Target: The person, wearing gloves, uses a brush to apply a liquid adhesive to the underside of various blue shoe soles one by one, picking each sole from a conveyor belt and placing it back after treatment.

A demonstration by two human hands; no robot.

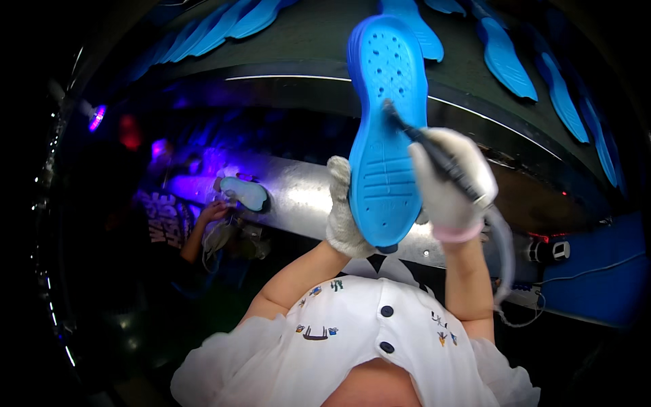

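In front of me a blue shoe sole (384, 152) stands almost upright, its face with small holes and grooves turned toward me. My gloved left hand (344, 214) is closed around the lower left edge of the sole. Some of its fingers are hidden behind it. My gloved right hand (462, 178), slightly blurred, grips a black pen-like brush (439, 157). The dark brush tip lies over the middle of the sole, just below the holes. From the brush's rear end a clear hose (505, 247) runs down past my right forearm.
Beyond the sole, a dark curved conveyor (305, 47) carries several blue soles (505, 57). Below it runs a shiny metal bench (298, 193). At left, under purple light, another person's hand (215, 211) is by a pale sole (245, 193). A blue surface (603, 271) with cables lies right.
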